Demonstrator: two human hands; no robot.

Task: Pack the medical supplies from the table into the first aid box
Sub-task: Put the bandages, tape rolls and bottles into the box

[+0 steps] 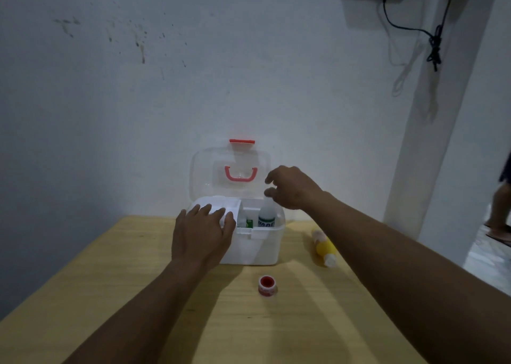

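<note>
Bottle half-seated in the box, two items left out on the table

Our right hand [290, 188] hovers at the upper right of the white plastic first aid box [257, 246] with its clear hinged lid [203, 170] standing open; the fingers [272, 192] are loosely curled and spread, just above the cap end of the white plastic bottle with green lettering [266, 217], which stands inside the box, and we cannot tell whether they touch it. Our left hand [200, 235] lies flat on the white inner tray [231, 204], fingers spread, gripping nothing. Risk, as we judge it: the tall bottle may tip or block the lid, and pressing the tray could shift the box. The yellow plastic bottle [325, 249] lies on the wooden table [110, 280] at 4 o'clock from the box, the red-and-white tape roll [267, 285] at 6 o'clock, both well apart from our fingers.
</note>
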